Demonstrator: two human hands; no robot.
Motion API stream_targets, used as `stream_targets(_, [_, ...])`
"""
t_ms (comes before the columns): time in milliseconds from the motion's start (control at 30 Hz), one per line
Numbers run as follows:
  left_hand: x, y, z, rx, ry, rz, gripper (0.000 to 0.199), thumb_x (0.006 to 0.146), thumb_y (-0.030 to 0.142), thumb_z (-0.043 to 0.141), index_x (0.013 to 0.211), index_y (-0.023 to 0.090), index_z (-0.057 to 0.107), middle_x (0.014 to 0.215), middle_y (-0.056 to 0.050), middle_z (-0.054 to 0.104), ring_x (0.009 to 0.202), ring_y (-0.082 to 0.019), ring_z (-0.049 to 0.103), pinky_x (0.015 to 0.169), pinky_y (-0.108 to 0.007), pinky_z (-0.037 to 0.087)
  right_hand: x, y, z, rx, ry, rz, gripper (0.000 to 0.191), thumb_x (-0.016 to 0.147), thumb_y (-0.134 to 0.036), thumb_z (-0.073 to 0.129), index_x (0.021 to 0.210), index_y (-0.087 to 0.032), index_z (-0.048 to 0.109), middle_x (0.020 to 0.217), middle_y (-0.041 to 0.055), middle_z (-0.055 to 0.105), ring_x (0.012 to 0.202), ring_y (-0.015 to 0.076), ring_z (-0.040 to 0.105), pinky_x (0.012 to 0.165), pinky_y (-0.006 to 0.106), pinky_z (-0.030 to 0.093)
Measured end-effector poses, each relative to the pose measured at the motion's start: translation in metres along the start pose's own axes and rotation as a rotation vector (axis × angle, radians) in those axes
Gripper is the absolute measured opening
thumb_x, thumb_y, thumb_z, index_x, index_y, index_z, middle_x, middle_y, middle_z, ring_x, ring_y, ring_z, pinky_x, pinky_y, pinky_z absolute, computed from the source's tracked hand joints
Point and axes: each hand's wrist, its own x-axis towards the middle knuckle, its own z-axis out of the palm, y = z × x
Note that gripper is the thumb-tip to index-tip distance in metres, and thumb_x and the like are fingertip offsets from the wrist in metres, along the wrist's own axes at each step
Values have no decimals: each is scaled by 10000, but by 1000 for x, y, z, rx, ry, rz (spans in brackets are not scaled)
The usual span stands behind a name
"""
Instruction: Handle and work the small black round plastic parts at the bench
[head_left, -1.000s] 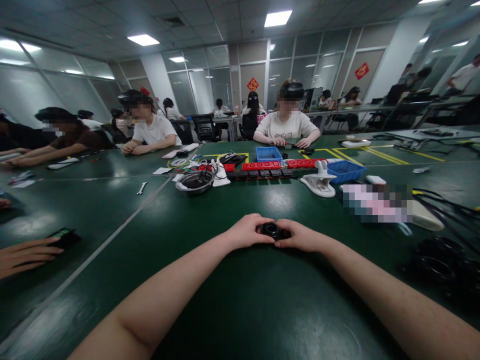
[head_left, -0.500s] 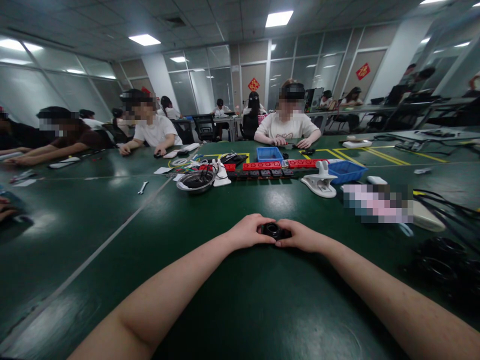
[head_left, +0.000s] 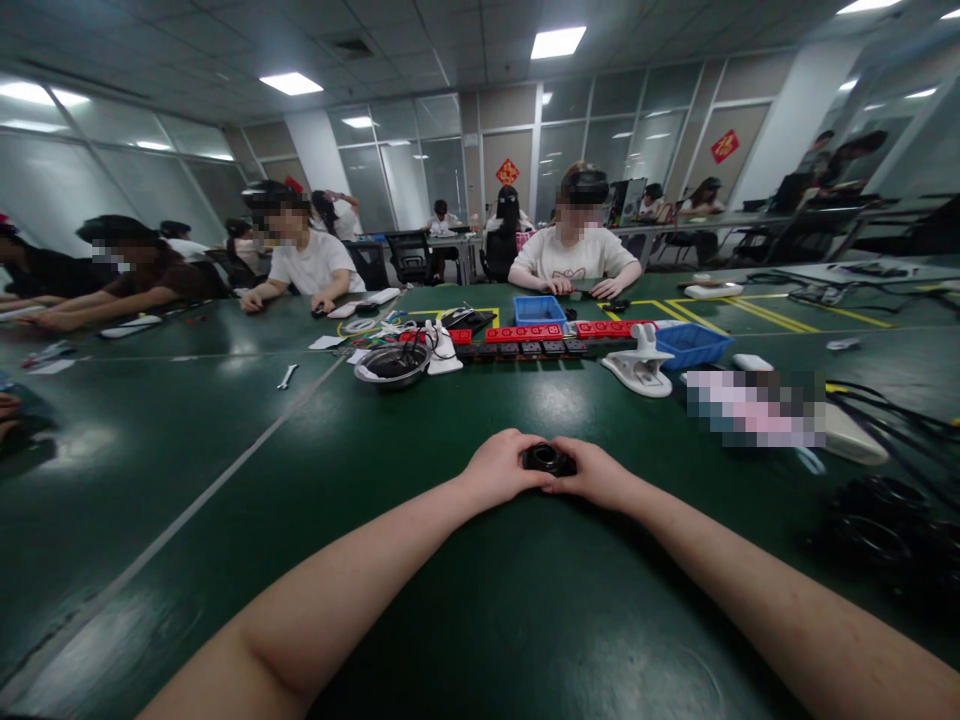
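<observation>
Between my two hands, low over the green table (head_left: 420,560), is a small black part with a round ring-shaped opening (head_left: 547,459). My left hand (head_left: 504,468) grips its left side, thumb in front and fingers behind. From the right, my right hand (head_left: 594,474) closes on the other side in the same manner. The thumbs nearly meet at the front. Fingers cover both ends of the part, so its full shape is hidden, and I cannot tell whether it rests on the tabletop.
Ahead lie red power strips (head_left: 523,333), a metal bowl (head_left: 391,368), a white clip stand (head_left: 639,362) and a blue bin (head_left: 694,345). To the right are several black ring-shaped parts (head_left: 874,535) and cables. A wrench (head_left: 286,376) lies left. Co-workers sit across the table.
The right hand has shifted slightly left, bringing the thumbs closer together. Both hands still hold the black part, which stays in nearly the same spot.
</observation>
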Motion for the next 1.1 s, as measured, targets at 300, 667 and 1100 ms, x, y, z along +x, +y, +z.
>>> stream_targets(300, [-1, 5, 5, 56, 45, -86, 408, 625, 448, 578, 963, 220, 558, 790, -16, 508, 736, -163, 499, 658, -262, 389, 0, -9, 14, -240, 170, 93, 359, 579, -433, 610, 794, -164, 508, 758, 45, 555, 660, 165, 505, 525, 235, 314])
stream_targets(667, [4, -11, -9, -48, -142, 151, 499, 644, 442, 575, 1091, 238, 488, 785, -5, 483, 667, -118, 466, 608, -218, 358, -1, 1, -15, 180, -191, -149, 295, 662, -291, 574, 915, -146, 531, 816, 17, 557, 733, 154, 507, 635, 253, 391])
stream_targets(1100, [4, -12, -7, -66, -135, 145, 519, 639, 443, 580, 1105, 239, 478, 817, -12, 484, 707, -129, 471, 633, -230, 362, 0, 4, -13, 177, -166, -148, 260, 648, -289, 588, 860, -145, 538, 791, 12, 546, 736, 158, 502, 648, 258, 378])
